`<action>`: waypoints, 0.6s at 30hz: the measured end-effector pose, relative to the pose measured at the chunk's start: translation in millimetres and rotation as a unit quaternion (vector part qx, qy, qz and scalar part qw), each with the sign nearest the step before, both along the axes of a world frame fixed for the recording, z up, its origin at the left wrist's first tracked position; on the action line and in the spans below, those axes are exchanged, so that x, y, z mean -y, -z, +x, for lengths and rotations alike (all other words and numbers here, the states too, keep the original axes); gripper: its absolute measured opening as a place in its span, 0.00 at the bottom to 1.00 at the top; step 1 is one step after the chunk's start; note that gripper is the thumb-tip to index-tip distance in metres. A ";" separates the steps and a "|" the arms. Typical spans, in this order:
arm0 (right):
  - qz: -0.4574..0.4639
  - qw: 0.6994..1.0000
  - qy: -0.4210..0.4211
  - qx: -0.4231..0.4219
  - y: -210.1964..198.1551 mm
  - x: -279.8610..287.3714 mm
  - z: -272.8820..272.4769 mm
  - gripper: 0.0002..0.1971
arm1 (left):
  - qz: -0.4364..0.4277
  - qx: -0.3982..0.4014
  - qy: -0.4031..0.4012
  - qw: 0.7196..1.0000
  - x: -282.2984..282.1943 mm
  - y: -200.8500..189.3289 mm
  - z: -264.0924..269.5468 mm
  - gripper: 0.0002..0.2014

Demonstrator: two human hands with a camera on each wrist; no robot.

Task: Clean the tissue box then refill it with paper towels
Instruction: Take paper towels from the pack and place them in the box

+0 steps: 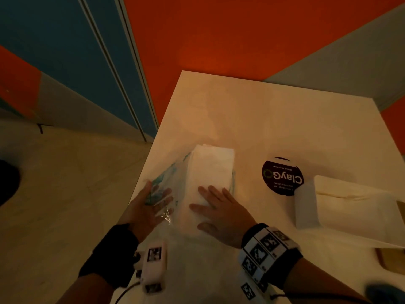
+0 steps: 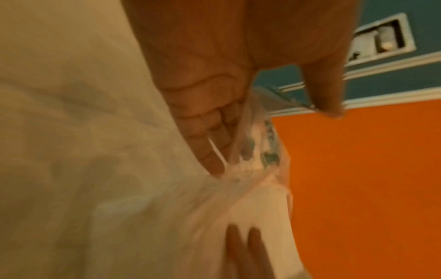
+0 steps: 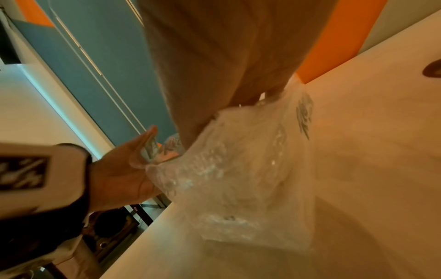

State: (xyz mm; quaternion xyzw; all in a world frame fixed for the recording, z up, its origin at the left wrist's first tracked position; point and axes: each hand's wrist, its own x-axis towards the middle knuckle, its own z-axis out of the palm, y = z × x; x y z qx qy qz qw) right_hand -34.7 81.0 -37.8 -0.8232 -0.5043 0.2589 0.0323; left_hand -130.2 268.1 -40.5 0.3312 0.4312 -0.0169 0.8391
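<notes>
A white stack of paper towels (image 1: 210,170) lies on the white table (image 1: 274,119), partly inside a clear plastic wrapper (image 1: 162,187) with teal print. My right hand (image 1: 210,200) lies flat on the near end of the stack, fingers straight and spread. My left hand (image 1: 153,200) is at the stack's left, its straight fingers showing through the wrapper film. In the left wrist view the wrapper (image 2: 260,147) runs between that hand's fingers (image 2: 205,143) and thumb. The white tissue box (image 1: 341,207) stands apart at the right.
A round black sticker (image 1: 282,176) sits on the table between the stack and the box. A wooden piece (image 1: 392,260) shows at the right edge. The table's left edge runs just beside my left hand, with pale floor (image 1: 54,183) below.
</notes>
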 end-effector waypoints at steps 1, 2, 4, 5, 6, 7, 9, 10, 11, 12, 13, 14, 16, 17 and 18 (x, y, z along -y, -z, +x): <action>-0.003 1.000 0.003 0.000 -1.7 -1.4 0.4 0.28 | 0.000 0.025 0.004 1.000 5.1 -5.8 -4.3 0.29; -0.006 1.000 0.007 -0.002 -3.0 -2.8 0.1 0.28 | 0.005 0.032 0.018 0.999 12.5 -11.3 -8.9 0.32; -0.009 1.000 0.016 0.000 -5.9 -5.7 -1.8 0.28 | 0.031 0.016 0.039 0.999 30.7 -13.8 -16.5 0.27; -0.008 1.000 0.021 0.005 -8.5 -7.5 -3.4 0.29 | 0.052 0.001 0.035 0.998 40.3 -12.0 -19.0 0.20; -0.008 1.000 0.026 0.010 -8.5 -8.6 -4.9 0.30 | 0.076 -0.013 0.020 0.997 49.6 -11.6 -19.8 0.12; -0.008 0.999 0.028 0.015 -9.5 -10.0 -6.7 0.32 | 0.123 -0.036 0.009 0.992 55.6 -10.7 -20.2 0.07; -0.014 0.999 0.025 0.021 -9.2 -11.5 -9.9 0.34 | 0.211 -0.080 -0.006 0.974 62.7 -8.7 -19.8 0.05; -0.021 0.999 0.024 0.022 -7.9 -11.3 -11.1 0.35 | 0.226 -0.082 -0.023 0.970 63.5 -7.8 -20.9 0.06; -0.025 0.999 0.026 0.021 -7.4 -11.2 -11.7 0.34 | 0.222 -0.071 -0.044 0.971 63.7 -8.2 -21.9 0.07; -0.025 0.999 0.030 0.018 -6.7 -10.6 -12.5 0.33 | 0.199 -0.053 -0.069 0.976 61.8 -8.7 -23.4 0.07; -0.020 0.999 0.035 0.016 -5.3 -9.8 -12.8 0.33 | 0.165 -0.036 -0.088 0.982 59.8 -9.6 -24.8 0.07; -0.017 0.999 0.037 0.014 -3.6 -8.9 -12.6 0.33 | 0.117 -0.020 -0.105 0.987 57.4 -8.8 -27.0 0.08; -0.007 0.999 0.036 0.012 -1.7 -8.7 -12.5 0.35 | -0.010 0.002 -0.140 0.990 51.3 -2.1 -31.2 0.08; -0.004 0.999 0.036 0.009 -0.8 -8.6 -12.5 0.37 | -0.060 -0.001 -0.152 0.987 48.0 2.9 -32.8 0.07; -0.004 0.999 0.037 0.006 0.5 -8.2 -12.5 0.36 | -0.092 -0.012 -0.154 0.984 45.8 8.0 -33.9 0.07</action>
